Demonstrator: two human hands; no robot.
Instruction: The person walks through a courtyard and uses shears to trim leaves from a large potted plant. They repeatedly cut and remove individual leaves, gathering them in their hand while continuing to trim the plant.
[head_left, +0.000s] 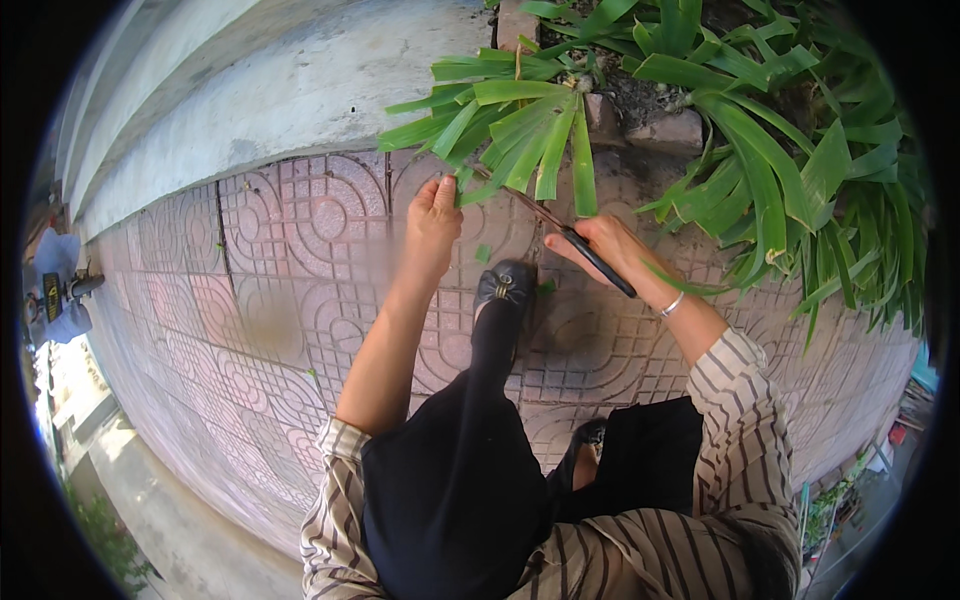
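My left hand pinches the tip of a green strap leaf between thumb and fingers. That leaf belongs to a fan-shaped plant whose other blades end in straight cuts. In my right hand are scissors with black handles. Their brownish blades point up and left, and the ends pass under the leaves close to my left fingertips, partly hidden. Whether the blades touch the held leaf I cannot tell. A small cut leaf piece lies on the paving below, above my black shoe.
Bricks edge the soil bed at the top. A dense clump of long leaves spills over at right, near my right wrist. Concrete steps rise at upper left. Patterned pink paving tiles cover the ground. A parked vehicle stands far left.
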